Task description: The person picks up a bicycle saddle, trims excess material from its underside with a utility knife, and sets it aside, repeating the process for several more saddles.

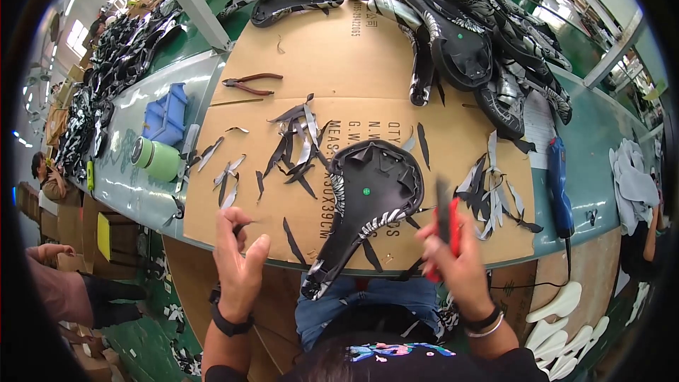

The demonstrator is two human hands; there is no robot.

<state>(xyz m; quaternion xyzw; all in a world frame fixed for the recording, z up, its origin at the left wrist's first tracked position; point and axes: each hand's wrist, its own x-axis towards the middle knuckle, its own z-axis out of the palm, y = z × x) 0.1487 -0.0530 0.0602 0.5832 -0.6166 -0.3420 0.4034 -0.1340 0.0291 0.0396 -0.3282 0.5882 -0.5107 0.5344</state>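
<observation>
In front of me on the cardboard lies a bicycle saddle [364, 187], underside up, with a black shell, a green dot and a black-and-white patterned cover folded over its edge. Its narrow nose points toward me, past the table edge. To its left hovers my left hand [240, 262], thumb apart from the bent fingers; a thin dark scrap [246, 226] shows at the fingertips, and whether it is held is unclear. My right hand [456, 258], right of the saddle, grips a red-and-black hand tool [454, 228]. Motion blurs its dark end, so its exact kind is unclear.
Dark and grey offcuts [297, 141] lie left of the saddle, more offcuts [491, 194] to its right. Red-handled pliers [252, 85] rest farther off. Saddles [460, 42] are heaped at the back right. A blue corded tool [559, 187], green bottle [155, 158] and blue bin [165, 114] flank the cardboard.
</observation>
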